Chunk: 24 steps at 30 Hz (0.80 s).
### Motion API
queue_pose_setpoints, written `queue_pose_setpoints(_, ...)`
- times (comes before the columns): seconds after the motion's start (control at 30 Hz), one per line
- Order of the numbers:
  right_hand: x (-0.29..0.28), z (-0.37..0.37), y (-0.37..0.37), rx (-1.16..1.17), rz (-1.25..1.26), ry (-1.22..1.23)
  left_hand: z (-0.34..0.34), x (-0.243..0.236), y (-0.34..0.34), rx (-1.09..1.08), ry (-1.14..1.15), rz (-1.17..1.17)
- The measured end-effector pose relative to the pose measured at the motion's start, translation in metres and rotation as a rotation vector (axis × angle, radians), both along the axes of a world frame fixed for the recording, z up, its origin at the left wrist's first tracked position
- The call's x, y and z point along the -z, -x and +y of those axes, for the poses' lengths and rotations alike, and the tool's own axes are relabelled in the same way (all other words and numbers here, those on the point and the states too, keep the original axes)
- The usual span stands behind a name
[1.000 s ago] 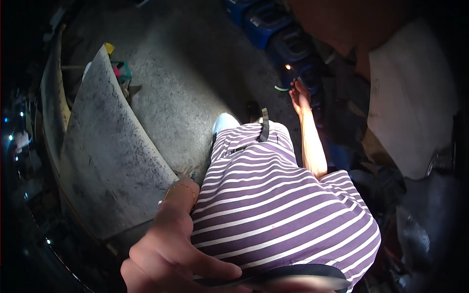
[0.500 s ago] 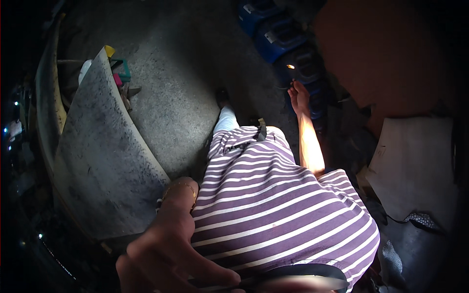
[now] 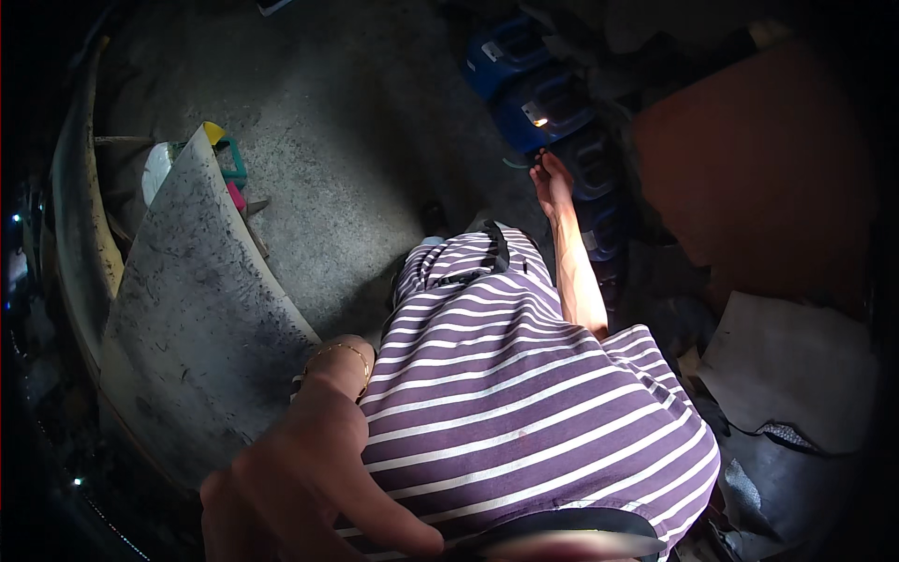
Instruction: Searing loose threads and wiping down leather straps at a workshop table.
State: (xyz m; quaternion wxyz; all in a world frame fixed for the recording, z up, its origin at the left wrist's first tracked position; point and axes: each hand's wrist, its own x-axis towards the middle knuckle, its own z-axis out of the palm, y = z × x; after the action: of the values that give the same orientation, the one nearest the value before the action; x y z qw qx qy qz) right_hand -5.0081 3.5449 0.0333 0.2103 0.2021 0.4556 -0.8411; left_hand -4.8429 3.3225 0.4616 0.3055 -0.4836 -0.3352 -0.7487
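My right hand (image 3: 554,180) reaches out ahead on a bare, lit forearm, its fingers drawn together. A small bright flame-like glow (image 3: 539,122) shows just past the fingertips, and what carries it is too dark to make out. Beside these fingers curves a thin pale green strand (image 3: 513,164); whether they touch it is unclear. My left hand (image 3: 309,468), large and close at the lower left, has its thumb and fingers apart near the collar of my striped shirt (image 3: 524,403). A gold bracelet (image 3: 361,361) circles its wrist. Some of its fingertips are cut off by the lower edge.
Blue plastic containers (image 3: 543,98) stand in a row beyond my right hand. Left of me leans a large speckled grey sheet (image 3: 197,309), with yellow, green and pink items (image 3: 232,164) behind it. A brown sheet (image 3: 749,169) and pale sheets (image 3: 787,365) lie to the right.
The view has tilted, so the containers and sheets sit lower in it. My right hand and the glow have shifted slightly left. My left hand stays close, a little farther left.
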Motion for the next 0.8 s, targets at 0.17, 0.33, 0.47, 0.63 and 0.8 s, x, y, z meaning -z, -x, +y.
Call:
queue_pose_setpoints(0.17,-0.003,-0.03,0.018,-0.035,-0.032,-0.037,-0.039,0.013,0.0,0.066,0.002,-0.134)
queue_pose_setpoints(0.33,0.008,-0.055,0.045,-0.092,-0.036,-0.044,-0.046,0.016,0.03,-0.175,-0.194,-0.179)
queue_pose_setpoints(0.47,0.019,-0.077,0.08,-0.142,-0.014,-0.011,-0.071,0.027,0.025,-0.024,-0.199,-0.203)
queue_pose_setpoints(0.63,0.027,-0.122,0.139,-0.243,-0.063,0.007,-0.051,0.03,-0.003,-0.027,-0.93,-0.19)
queue_pose_setpoints(0.8,0.037,-0.183,0.199,-0.376,-0.048,0.055,-0.106,0.007,0.142,-0.454,-0.06,-0.225)
